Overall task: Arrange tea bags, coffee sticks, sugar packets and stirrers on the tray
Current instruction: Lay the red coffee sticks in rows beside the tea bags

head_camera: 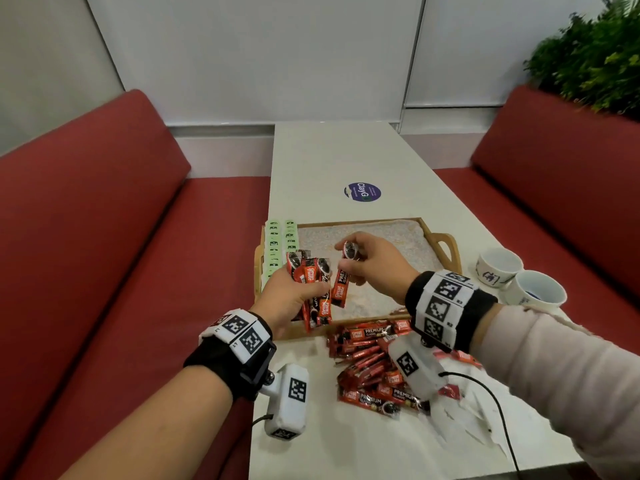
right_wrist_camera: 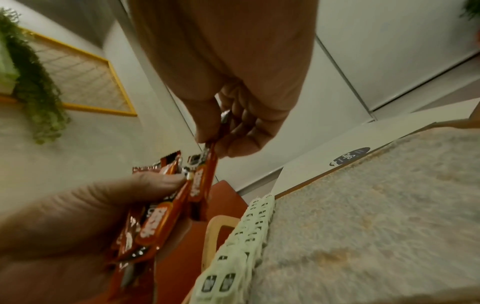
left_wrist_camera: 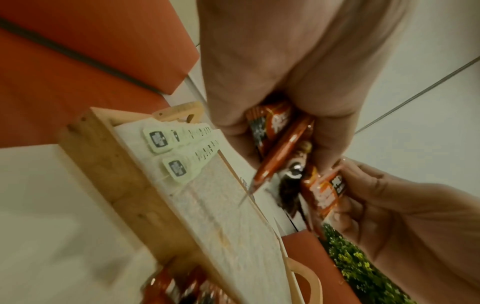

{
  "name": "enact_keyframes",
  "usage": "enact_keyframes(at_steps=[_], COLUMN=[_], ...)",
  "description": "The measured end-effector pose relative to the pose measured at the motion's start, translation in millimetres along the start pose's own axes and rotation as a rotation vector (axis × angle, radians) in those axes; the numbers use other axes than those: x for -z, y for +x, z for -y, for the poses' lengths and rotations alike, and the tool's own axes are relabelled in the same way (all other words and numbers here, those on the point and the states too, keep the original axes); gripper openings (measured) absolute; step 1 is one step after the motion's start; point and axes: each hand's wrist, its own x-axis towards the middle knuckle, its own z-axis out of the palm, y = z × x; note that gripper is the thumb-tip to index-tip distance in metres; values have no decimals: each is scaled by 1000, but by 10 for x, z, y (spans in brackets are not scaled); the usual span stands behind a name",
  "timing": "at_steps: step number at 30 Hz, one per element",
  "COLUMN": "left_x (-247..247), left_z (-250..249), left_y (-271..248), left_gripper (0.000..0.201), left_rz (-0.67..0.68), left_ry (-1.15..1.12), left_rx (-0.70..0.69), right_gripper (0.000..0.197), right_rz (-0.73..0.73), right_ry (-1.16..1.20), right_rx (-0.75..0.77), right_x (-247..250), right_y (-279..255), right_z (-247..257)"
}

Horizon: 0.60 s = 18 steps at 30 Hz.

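White surface (head_camera: pixel 311 161): carries wooden tray (head_camera: pixel 445 242), towel-lined. Tea bags (head_camera: pixel 278 244): two rows along the tray's left edge. Loose coffee sticks (head_camera: pixel 367 368): heaped on the surface just beside the tray's near rim. Left hand (head_camera: pixel 289 296): fingers curled round a bundle of sticks (head_camera: pixel 313 289), above the tray. Right hand (head_camera: pixel 374 265): fingers pinching a single stick (head_camera: pixel 341 282) beside the bundle.

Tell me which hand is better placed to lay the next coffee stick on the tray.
Right hand: it pinches one coffee stick over the tray; left hand grips the bundle.
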Motion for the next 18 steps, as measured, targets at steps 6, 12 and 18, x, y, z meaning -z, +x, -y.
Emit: enact_keyframes(at_steps=[6, 12, 18], left_x=[283, 479, 590], left_z=[-110, -127, -64], left_y=[472, 990, 1396], left_gripper=[37, 28, 31], left_rz=[-191, -273, -296], left_ry=[-39, -46, -30], left_rx=[24, 40, 28], right_gripper=[15, 18, 16], right_rz=[-47, -119, -164], right_ry=[177, 106, -175], right_rx=[-105, -200, -232], right_x=[63, -23, -56], right_y=[564, 1232, 1818], right_z=[-49, -344, -569])
